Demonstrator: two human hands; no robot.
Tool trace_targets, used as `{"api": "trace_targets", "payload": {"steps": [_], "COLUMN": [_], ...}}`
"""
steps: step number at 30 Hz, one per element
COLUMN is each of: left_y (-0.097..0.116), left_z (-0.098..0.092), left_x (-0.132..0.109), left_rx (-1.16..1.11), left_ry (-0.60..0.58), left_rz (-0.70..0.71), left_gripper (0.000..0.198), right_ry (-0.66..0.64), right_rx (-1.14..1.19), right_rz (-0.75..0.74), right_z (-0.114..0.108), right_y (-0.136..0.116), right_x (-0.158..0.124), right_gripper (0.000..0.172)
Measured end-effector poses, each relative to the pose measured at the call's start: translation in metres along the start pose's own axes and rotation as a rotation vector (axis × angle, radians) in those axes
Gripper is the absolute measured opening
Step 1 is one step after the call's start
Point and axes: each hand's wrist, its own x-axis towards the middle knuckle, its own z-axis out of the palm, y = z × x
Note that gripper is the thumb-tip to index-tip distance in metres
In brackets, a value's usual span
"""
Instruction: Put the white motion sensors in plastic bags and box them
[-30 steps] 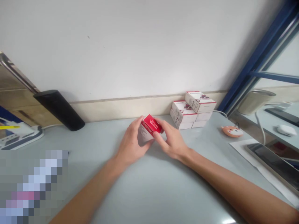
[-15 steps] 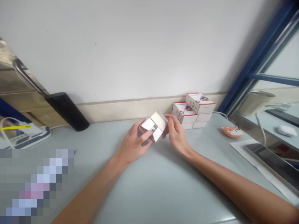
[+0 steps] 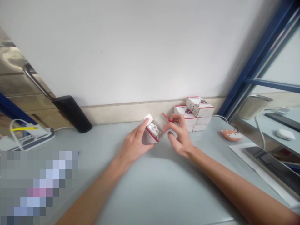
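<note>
My left hand (image 3: pixel 134 142) grips a small white box with red edging (image 3: pixel 152 132), which stands tilted on the pale grey desk (image 3: pixel 164 187). A thin, clear film with a red strip (image 3: pixel 162 122) sits at the box's upper right. My right hand (image 3: pixel 180 134) is next to the box, its fingertips at the film. Whether those fingers pinch the film is hard to tell. Part of the box is hidden behind my left fingers.
Several white boxes with red trim (image 3: pixel 193 114) are stacked against the wall. A black-gripped metal handle (image 3: pixel 71 114) lies behind on the left, beside a power strip (image 3: pixel 30 137). On the right are an orange fox-shaped toy (image 3: pixel 231 135) and a tablet (image 3: pixel 269 165) on white paper.
The box has turned in my left hand, showing another white side. My right hand has drawn slightly away from it, with the clear film now visible between them. The view has shifted slightly.
</note>
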Motion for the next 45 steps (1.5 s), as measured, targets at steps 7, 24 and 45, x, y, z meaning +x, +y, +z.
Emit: {"api": "trace_targets", "payload": {"steps": [7,24,45], "left_y": [-0.008,-0.013,-0.009], "left_z": [0.011,0.017,0.012], "left_x": [-0.004,-0.007,-0.004], "left_rx": [0.050,0.118,0.209], "left_ry": [0.050,0.014,-0.034], "left_rz": [0.094,0.198,0.182], "left_gripper": [0.098,0.092,0.083], "right_ry": [-0.179,-0.111,0.196], "right_rx": [0.146,-0.227,-0.993], "right_rz": [0.136,0.068,0.184], "right_z": [-0.004,0.017,-0.054], "right_y": [0.017,0.018,0.062], "right_x": [-0.002,-0.013,0.026], "right_gripper": [0.016,0.026,0.022]}}
